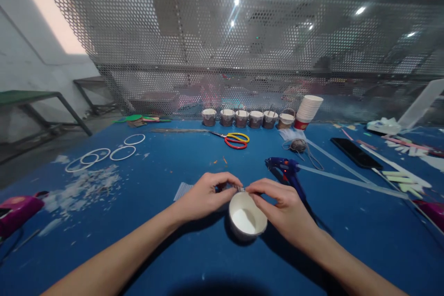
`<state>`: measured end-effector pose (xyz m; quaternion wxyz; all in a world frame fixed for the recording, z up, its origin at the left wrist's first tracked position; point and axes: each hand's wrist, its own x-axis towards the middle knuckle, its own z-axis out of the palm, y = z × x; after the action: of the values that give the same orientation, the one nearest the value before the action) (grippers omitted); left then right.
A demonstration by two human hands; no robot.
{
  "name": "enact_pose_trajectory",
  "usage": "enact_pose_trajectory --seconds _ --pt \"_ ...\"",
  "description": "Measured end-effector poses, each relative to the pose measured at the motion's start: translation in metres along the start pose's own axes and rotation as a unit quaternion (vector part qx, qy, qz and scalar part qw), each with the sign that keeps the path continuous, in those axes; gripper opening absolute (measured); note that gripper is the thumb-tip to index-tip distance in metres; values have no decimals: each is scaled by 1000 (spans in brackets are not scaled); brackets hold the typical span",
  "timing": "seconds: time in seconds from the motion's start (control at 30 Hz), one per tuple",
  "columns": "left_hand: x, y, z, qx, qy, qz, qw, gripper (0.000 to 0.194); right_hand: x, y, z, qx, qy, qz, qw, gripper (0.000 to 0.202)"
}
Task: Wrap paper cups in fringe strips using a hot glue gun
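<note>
Grey perforated metal panelling [215,46] stands along the far edge of the smooth blue table [194,162] that I look down on. Both hands meet at a round, pale-walled cup [246,224] just in front of me: the left hand [204,198] has its thumb and forefinger pinched together at the far rim, on what I cannot tell, while the right hand [281,201] is closed on the rim beside it. Just left lie clear thin sticks [182,191]; near my right hand rests a blue glue gun [286,168]. Farther out I see scissors [222,135] with red and yellow loop handles, a grey ball of twine [297,146], feathery white scraps [83,189], flat white rings [120,160] and a slab-like black phone [356,153]. Dark-sided little buckets [227,119] line the back beside stacked paper cups [308,110], whose red lowest cup bears pale marking too small for me to read.
</note>
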<state>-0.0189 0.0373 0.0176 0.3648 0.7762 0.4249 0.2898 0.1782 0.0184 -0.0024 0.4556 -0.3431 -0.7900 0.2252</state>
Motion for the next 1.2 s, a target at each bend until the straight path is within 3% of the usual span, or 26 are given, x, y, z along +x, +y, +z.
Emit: enact_pose_trajectory --seconds 0.27,0.57,0.77,1.2 --pt "-2 3 2 9 -38 -56 998 20 -2 1 1 -5 1 -17 1000 16" --pt "-3 -4 6 -2 -36 -39 999 14 -2 3 -2 7 -30 -27 999 16" --pt "-4 -4 8 1 -27 -27 999 14 -3 3 -1 -9 -13 -38 999 20" --pt "-5 -1 13 18 1 -20 1000 17 1 -4 -1 -6 -16 49 999 15"
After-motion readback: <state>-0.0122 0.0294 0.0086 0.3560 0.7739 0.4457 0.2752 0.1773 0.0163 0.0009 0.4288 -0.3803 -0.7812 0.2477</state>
